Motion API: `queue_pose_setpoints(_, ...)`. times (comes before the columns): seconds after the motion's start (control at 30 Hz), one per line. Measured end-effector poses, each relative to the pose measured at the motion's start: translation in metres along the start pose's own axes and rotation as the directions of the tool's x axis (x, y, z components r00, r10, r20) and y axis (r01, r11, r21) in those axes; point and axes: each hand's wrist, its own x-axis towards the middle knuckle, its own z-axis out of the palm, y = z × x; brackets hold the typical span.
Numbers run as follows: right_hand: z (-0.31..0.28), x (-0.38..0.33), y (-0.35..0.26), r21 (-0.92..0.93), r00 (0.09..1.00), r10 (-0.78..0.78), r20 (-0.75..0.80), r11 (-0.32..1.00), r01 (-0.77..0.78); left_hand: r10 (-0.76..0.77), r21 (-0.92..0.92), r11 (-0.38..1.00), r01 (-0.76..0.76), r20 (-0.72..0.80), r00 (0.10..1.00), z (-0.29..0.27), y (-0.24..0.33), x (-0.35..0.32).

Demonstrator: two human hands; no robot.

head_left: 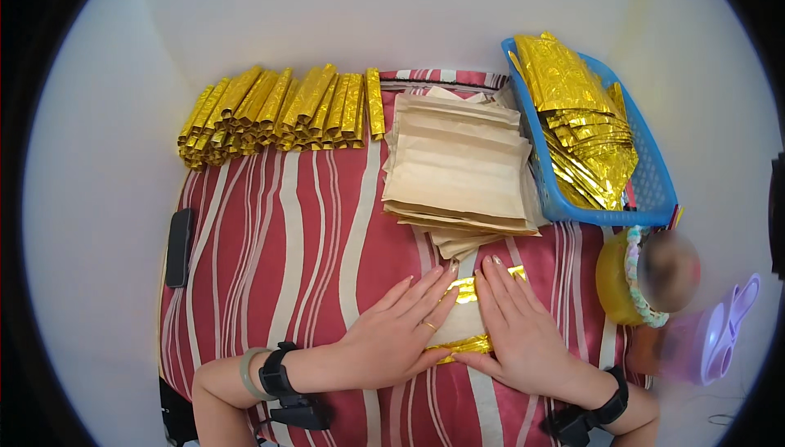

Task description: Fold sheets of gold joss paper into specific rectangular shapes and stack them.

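Observation:
A sheet of tan paper with gold foil folded along its far and near edges (459,322) lies flat on the striped cloth in front of me. My left hand (401,324) rests on its left side, fingers stretched out, with a ring on one finger. Over the right side lies my right hand (519,324), also flat with straight fingers. Both thumbs come close together at the near foil strip. Just beyond my fingertips is a stack of tan paper sheets (458,157), creased and loosely piled. My palms and fingers hide the sheet's left and right parts.
Folded gold foil strips (278,112) are heaped at the far left. A blue basket (654,193) at far right holds gold foil sheets (572,79). A black phone (179,247) lies at left. A yellow container (619,279) and a purple cup (695,345) stand at right.

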Motion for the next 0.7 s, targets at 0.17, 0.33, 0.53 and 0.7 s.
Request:
queue_pose_setpoints(0.17, -0.002, -0.002, 0.004, -0.100, 0.998, 0.027, 0.057, 0.995, -0.021, -0.008, 0.062, 0.998, 0.005, 0.054, 0.999, -0.003, -0.001, -0.003)
queue_pose_setpoints(0.33, -0.003, -0.001, 0.007, -0.125, 0.998, 0.026, 0.065, 0.992, -0.018, 0.014, 0.057, 0.998, -0.015, 0.020, 1.000, 0.000, -0.005, -0.007)
queue_pose_setpoints(0.53, -0.002, 0.005, 0.011, -0.107, 0.999, 0.045, -0.009, 0.993, -0.046, -0.065, 0.122, 0.989, 0.085, -0.155, 0.986, -0.005, -0.010, -0.002)
queue_pose_setpoints(0.7, -0.012, 0.007, 0.006, -0.086, 0.990, -0.026, -0.141, 0.996, 0.014, 0.221, 0.095, 0.975, -0.201, -0.313, 0.924, 0.000, -0.020, -0.008)
